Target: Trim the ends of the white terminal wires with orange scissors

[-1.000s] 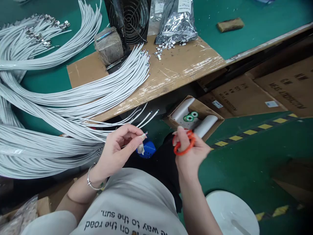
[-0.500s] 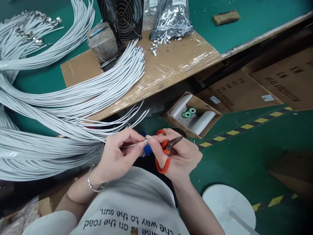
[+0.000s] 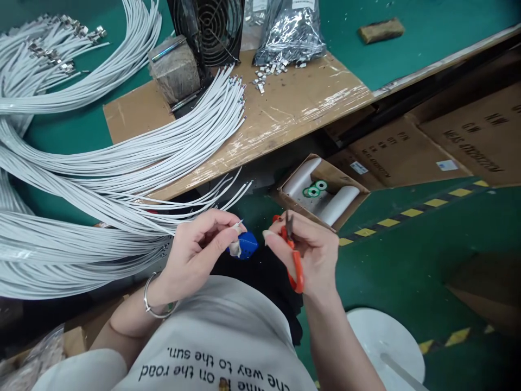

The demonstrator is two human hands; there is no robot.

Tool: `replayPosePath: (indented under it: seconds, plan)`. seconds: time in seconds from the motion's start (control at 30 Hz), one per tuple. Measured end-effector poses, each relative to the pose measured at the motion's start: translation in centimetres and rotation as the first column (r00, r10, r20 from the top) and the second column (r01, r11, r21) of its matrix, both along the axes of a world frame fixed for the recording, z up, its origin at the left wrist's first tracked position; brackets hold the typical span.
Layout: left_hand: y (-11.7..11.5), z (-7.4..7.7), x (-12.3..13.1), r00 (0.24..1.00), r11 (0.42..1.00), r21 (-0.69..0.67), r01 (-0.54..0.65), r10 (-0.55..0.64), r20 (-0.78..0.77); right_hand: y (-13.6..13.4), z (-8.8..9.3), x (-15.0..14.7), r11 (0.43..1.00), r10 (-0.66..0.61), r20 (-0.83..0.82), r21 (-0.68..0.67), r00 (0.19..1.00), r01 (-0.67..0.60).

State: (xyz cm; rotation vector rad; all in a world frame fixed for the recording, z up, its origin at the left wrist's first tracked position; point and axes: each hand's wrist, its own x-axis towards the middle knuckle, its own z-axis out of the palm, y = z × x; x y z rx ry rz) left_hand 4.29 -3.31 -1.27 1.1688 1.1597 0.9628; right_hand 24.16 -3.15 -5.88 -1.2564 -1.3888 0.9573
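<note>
The left hand (image 3: 195,252) has its grip pinched shut on a wire (image 3: 239,222) near the tip; the wire runs left to right, tip aimed at the nearby right hand (image 3: 315,252), whose grip is closed round scissors (image 3: 296,263), blades up

a thin white wire (image 3: 239,222) ends just left of the frame's lower centre, its short bare tip slanting up to the right, pinched in the grip of the left hand (image 3: 195,255). near it on the right, small scissors (image 3: 295,265) with orange handles stand almost upright in the right hand (image 3: 315,255), dark blades pointing up and closed.
</note>
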Motion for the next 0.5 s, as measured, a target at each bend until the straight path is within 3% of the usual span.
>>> replayPosePath:
  seconds: [0.23, 0.5]
  plan:
    - [0.4, 0.6, -0.9, 0.974, 0.972, -0.223, 0.075, -0.023, 0.226, 0.1, 0.2, -0.8, 0.982, 0.123, 0.186, 0.121, 0.975, -0.147]
    - [0.3, 0.5, -1.4, 0.977, 0.959, -0.274, 0.074, -0.016, 0.211, 0.5, 0.5, -1.1, 0.963, 0.120, 0.292, 0.200, 0.949, -0.183]
